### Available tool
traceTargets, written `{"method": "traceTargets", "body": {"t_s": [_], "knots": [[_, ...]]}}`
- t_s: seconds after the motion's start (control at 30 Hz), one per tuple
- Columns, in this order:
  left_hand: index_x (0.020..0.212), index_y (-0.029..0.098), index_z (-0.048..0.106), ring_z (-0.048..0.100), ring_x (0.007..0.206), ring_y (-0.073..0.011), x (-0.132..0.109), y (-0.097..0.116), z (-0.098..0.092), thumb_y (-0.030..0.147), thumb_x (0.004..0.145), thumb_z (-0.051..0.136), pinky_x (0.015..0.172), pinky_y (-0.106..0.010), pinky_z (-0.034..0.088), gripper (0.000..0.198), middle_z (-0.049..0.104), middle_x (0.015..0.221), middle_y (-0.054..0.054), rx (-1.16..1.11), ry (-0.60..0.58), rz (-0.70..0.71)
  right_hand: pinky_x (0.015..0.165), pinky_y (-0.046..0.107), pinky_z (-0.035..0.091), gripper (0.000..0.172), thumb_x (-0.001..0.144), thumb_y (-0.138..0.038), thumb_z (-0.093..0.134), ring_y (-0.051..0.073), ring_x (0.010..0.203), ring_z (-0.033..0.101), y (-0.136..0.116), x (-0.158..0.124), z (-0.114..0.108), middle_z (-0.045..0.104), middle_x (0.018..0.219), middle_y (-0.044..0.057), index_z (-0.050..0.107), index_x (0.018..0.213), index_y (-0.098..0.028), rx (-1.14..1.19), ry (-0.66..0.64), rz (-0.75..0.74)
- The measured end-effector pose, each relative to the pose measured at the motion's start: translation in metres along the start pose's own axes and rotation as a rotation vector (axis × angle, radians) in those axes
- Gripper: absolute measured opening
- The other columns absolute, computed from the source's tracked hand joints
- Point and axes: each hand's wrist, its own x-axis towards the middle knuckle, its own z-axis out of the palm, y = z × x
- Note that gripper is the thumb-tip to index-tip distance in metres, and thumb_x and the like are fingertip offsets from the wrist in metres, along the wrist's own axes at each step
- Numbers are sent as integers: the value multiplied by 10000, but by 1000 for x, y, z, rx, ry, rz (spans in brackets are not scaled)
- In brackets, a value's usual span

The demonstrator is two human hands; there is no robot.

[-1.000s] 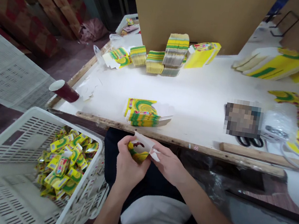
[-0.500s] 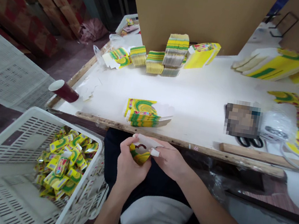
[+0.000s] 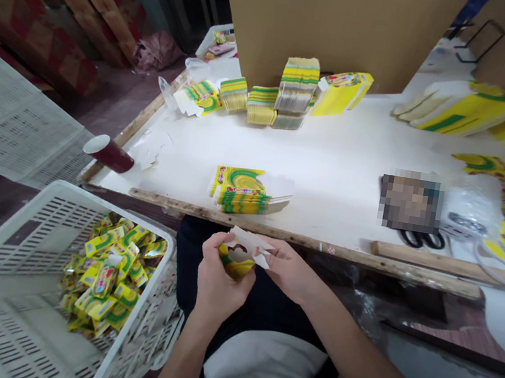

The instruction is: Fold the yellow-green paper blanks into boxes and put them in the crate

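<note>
A small yellow and green carton (image 3: 240,269) is in my hands above my lap, its open end with white flaps facing up. My left hand (image 3: 221,283) is closed around its body, thumb on the near side. At the right, my right hand (image 3: 290,271) pinches the carton's white flaps at the open end. A dark red curved shape shows inside the opening; what it is I cannot tell. Just beyond my hands, a stack of flat yellow and green cartons (image 3: 240,190) lies on the white table (image 3: 330,182).
Left of my legs stands a white slotted crate (image 3: 42,334) holding many small yellow boxes (image 3: 103,283). A dark red cup (image 3: 114,155) lies on its side at the table's left edge. Bundled cartons (image 3: 298,84) line the back, before a cardboard panel (image 3: 340,24). Larger yellow cartons (image 3: 470,112) lie right.
The white flaps at the carton's opening have spread a little and tilted under my right fingers. My left hand keeps its hold almost unmoved.
</note>
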Motion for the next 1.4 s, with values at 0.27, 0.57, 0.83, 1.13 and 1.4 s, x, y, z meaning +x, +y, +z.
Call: {"method": "traceTargets", "body": {"t_s": [0.27,0.57,0.83,1.13,1.4], "knots": [[1112,218,382,587,1003,-204,-4,0,2,147,633,656,810,-322,496,557,539,1055,-73,-50,-31,47,968,399,393,250,593,-348,788,251,1021,606,10,-2,-1,719,943,80,728,768,-179,188,70,26],[1085,224,372,577,676,-123,1,11,1,191,612,669,628,-249,483,560,529,852,8,-159,-10,-101,991,374,363,537,657,-465,744,247,1136,532,16,-8,-14,650,1118,111,649,1092,-164,81,-159,-13],[1143,211,363,622,820,-163,2,7,1,201,636,656,712,-286,506,585,561,1008,-58,-77,-48,-47,959,355,389,345,624,-461,765,214,988,603,19,2,-5,696,957,60,704,805,-173,80,9,-25],[1141,240,363,624,963,-217,5,5,-2,182,649,642,760,-327,517,568,552,1153,-89,94,-168,-3,942,328,413,295,596,-323,806,172,909,619,4,6,3,705,918,9,719,862,-230,106,79,5],[1113,242,374,633,870,-202,7,8,-1,187,634,652,709,-301,513,557,559,1091,-65,74,-174,-19,1046,369,337,486,761,-570,587,236,1113,559,7,9,5,653,1152,77,681,1037,-181,140,61,39]]}}
